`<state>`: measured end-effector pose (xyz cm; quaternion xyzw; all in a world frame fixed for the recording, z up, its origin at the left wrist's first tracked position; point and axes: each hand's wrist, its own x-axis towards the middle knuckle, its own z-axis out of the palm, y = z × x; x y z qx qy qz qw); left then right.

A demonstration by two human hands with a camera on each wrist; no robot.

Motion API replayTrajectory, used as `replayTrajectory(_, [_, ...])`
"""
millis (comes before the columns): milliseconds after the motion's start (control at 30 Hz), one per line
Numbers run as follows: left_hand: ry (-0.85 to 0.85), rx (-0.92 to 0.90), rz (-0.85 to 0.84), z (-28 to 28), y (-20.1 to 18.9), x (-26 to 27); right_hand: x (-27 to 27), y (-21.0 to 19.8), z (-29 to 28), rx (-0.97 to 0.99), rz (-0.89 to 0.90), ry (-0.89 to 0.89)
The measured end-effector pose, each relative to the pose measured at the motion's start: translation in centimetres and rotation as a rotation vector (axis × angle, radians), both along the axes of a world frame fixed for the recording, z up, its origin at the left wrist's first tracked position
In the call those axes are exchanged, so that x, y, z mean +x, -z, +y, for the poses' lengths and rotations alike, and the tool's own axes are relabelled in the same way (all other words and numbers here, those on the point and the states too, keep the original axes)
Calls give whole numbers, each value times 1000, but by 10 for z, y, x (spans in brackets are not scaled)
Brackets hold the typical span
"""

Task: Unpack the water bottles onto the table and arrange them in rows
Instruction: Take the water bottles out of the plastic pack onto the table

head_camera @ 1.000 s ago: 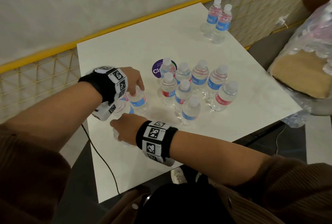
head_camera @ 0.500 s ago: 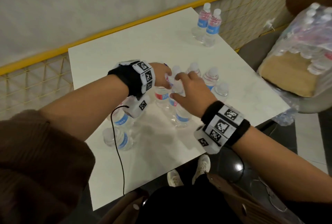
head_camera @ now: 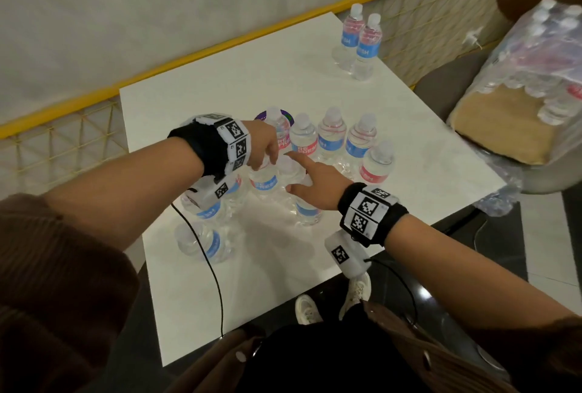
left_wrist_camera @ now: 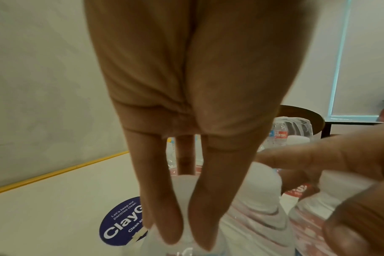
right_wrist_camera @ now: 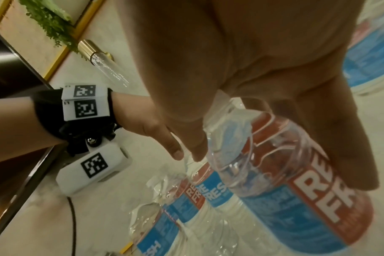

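Several clear water bottles with red and blue labels stand clustered mid-table. My left hand reaches down from above and pinches the top of a front-row bottle; in the left wrist view its fingers hang straight down around the white cap. My right hand is just to the right, with index finger and thumb spread round the neighbouring bottle. Another bottle stands under the right palm. A back row runs behind both hands.
Two bottles stand at the table's far right corner. At the front left one bottle stands and another lies down. A wrapped pack of bottles sits on a chair to the right. A black cable crosses the near table.
Both hands left the two bottles at the front left and moved right to the middle cluster. They now close on two front-row bottles.
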<state>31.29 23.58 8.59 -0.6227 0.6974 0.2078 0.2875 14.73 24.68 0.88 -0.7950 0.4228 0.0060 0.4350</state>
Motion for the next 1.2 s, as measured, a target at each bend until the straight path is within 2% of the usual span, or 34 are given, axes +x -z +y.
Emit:
replayTrajectory(100, [-34,54,-5,5,0,4,8,2,7,-6,7,-59])
replayTrajectory(267, [-216,71,73,4,-7,7,15,8,18,4,-16,-71])
replayTrajectory(367, [-105,-34,39,7,-8,2,10,10,15,-9,-36,-33])
replayTrajectory(500, [-28,-36,205,18,5,-20,3,9,6,-19,-32,15])
replayTrajectory(600, [-33,-34,276,17,12,-30,-4,6,3,-2,-21,3])
replayTrajectory(700, [-86,-48,268,14,13,-34,-15,-1,4,33,-51,-9])
replayTrajectory(833, [-76,-74,229,9,14,-40,-22,-7,15,41,-106,23])
replayTrajectory(967, [-123,19,206,11,11,-39,-28,-11,24,5,1,72])
replayTrajectory(1067, [-137,121,145,24,12,-34,-31,-13,30,-30,104,0])
replayTrajectory(1200, [-137,182,61,41,11,-22,-18,-18,39,-82,96,-140])
